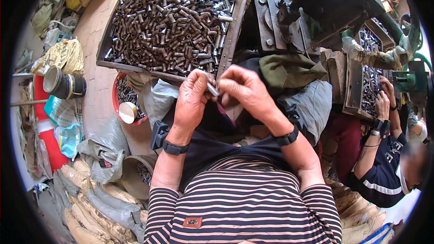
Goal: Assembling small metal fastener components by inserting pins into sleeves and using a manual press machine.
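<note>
In front of my lap, my left hand (192, 97) pinches a short silvery metal tube (212, 91) between thumb and fingers. Close against it on the right, my right hand (247, 91) is closed, its fingertips bunched near the tube's end. Whatever those fingertips hold is hidden. Just beyond both hands, a wooden tray (135, 71) is heaped with similar small metal tubes (167, 27), dull brown on the left and near, shinier toward the far right. Each wrist wears a dark band.
A dark press machine (312, 13) stands at the far right. To the left, a red-rimmed bucket (118, 108) holds more tubes and a pale round lid. Filled sacks (99, 212) lie lower left. At right, a co-worker's hands (383, 99) reach into another tube tray (355, 88).
</note>
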The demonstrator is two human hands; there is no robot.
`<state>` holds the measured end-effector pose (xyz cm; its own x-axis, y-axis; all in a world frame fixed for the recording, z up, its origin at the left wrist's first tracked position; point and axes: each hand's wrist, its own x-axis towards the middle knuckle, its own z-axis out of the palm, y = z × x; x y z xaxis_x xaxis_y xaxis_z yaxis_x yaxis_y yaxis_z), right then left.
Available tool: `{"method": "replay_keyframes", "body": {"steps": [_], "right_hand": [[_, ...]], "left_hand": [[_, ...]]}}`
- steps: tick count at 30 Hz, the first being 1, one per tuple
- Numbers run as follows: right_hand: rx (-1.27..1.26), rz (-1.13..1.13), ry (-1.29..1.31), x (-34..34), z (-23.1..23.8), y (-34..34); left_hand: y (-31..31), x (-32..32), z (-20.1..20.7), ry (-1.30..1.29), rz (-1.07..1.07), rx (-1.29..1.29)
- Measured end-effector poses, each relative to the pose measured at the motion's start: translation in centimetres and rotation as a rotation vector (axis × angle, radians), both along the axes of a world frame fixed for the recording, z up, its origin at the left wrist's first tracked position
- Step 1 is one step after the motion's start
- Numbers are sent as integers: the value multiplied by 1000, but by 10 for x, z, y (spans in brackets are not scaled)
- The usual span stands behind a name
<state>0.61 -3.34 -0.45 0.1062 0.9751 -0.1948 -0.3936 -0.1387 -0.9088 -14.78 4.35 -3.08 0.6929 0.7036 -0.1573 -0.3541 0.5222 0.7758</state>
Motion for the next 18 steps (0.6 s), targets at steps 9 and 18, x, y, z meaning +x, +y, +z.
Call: {"method": "replay_keyframes", "body": {"steps": [9,18], "right_hand": [[206,-501,-1357,53,-29,77],[245,-561,-1689,58,-42,101]], "left_hand": [[47,-14,12,286,60,136],[76,11,17,1186,284,1418]]}}
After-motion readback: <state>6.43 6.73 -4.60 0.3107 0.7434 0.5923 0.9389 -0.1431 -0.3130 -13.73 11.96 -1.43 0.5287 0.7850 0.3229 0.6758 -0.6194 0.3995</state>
